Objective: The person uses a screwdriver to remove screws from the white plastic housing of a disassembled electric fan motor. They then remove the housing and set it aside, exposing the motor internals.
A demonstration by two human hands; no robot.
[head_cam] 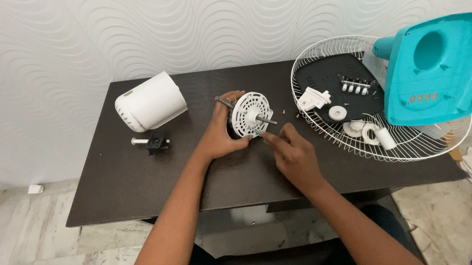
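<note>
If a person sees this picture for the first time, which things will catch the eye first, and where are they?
The eye goes first to the teal fan base at the right, lying on a white wire fan guard that holds small parts. At the middle of the dark table, the left hand grips a white slotted motor unit while the right hand brings a thin tool to it. A white cylindrical cover lies at the left.

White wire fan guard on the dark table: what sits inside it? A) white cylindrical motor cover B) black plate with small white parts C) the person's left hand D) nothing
B: the white wire fan guard holds a black plate with small white parts on and beside it.
</note>
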